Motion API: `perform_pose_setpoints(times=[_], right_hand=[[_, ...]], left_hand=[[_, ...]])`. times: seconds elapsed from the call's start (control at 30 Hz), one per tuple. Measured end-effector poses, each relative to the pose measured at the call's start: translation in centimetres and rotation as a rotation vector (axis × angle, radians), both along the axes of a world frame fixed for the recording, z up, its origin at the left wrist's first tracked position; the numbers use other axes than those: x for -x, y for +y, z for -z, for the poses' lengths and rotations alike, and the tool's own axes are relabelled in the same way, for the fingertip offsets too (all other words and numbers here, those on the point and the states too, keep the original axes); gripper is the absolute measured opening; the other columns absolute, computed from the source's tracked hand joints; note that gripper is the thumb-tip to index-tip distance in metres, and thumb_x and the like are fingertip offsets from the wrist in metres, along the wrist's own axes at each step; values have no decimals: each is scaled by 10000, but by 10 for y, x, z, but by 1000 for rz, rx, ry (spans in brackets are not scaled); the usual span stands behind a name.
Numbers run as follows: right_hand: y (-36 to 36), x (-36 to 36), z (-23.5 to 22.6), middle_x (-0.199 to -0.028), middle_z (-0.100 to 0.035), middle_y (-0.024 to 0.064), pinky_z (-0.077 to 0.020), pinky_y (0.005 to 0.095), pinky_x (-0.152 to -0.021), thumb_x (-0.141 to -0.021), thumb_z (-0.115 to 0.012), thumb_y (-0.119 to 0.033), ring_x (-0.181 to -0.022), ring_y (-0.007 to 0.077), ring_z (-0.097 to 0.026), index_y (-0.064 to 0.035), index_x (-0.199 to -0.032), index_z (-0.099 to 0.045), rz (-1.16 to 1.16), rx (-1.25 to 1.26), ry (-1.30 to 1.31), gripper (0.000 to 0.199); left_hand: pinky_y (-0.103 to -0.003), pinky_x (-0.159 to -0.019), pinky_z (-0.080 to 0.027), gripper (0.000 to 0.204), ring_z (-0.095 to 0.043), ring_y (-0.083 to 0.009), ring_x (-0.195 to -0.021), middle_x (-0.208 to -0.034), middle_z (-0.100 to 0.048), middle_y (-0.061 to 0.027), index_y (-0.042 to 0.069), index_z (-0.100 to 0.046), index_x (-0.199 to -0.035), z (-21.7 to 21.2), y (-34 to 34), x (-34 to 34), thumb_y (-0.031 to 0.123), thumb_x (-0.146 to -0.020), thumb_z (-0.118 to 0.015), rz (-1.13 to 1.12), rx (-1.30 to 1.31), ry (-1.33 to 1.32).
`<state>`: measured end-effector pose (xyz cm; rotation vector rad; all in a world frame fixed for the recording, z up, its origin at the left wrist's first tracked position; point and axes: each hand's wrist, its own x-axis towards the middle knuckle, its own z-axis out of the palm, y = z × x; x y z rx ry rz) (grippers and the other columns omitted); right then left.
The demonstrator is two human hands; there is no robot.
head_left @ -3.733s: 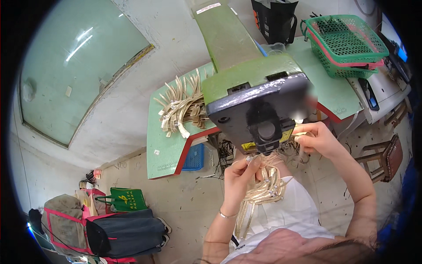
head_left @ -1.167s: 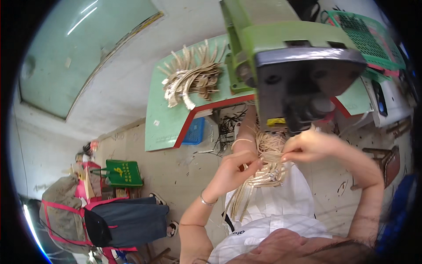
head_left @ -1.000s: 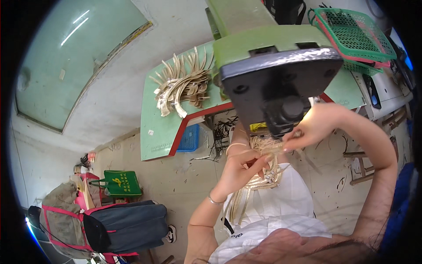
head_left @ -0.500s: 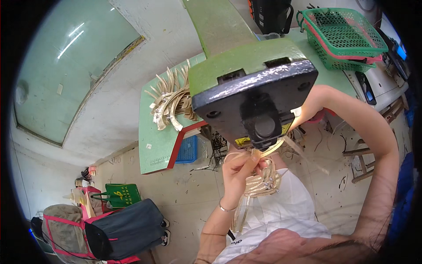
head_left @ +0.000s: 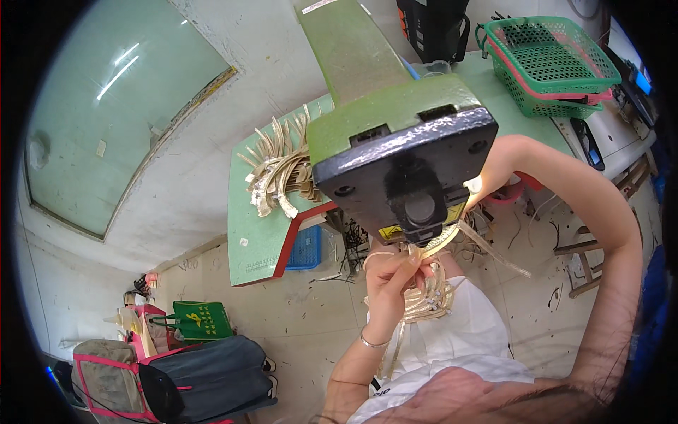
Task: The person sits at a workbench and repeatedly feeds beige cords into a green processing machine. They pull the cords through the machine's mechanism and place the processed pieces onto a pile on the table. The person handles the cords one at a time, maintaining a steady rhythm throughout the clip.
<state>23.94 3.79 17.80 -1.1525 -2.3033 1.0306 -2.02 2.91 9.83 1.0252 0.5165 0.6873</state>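
One gold strap (head_left: 443, 242), pinched by the left hand (head_left: 393, 274) under the machine head (head_left: 406, 166), at the red front edge (head_left: 287, 249) of the green table (head_left: 258, 256), probably wants holding flat and lightly taut, though I cannot tell the right hand's (head_left: 494, 166) hidden grip.

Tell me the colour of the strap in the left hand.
The strap in the left hand is shiny gold, best seen in the head view.

A shiny, narrow gold strap (head_left: 443, 241), pinched in the left hand (head_left: 388, 278), curves far-right; bunched straps (head_left: 429, 300) lie nearer, on the lap.
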Motion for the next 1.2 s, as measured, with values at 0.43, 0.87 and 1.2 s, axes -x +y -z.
perform_pose_setpoints(times=[0.43,0.87,1.2], right_hand=[[-8,22,-2,-787,-639,66,-458,289,-701,-800,-682,-240,-754,174,-573,-21,-928,-618,50,-168,20,262],[-13,20,-3,-806,-646,77,-465,306,-680,-796,-678,-317,-746,190,-590,-44,-1005,-621,105,-124,-68,348],[-25,40,-4,-980,-611,141,-461,359,-790,-803,-651,-397,-889,292,-579,-57,-1092,-590,196,-57,-154,451]], left_hand=[[-173,-525,-305,119,-446,-34,-605,-706,-565,11,5,-617,-739,-1,49,36,88,-821,-594,-309,-31,67],[-228,-646,-418,216,-510,-114,-762,-880,-568,-65,-2,-580,-1026,-47,-13,42,159,-883,-593,-96,-924,306],[-212,-628,-454,253,-627,-132,-789,-897,-663,-109,-52,-608,-1042,6,-15,-32,159,-940,-512,1,-133,18]])
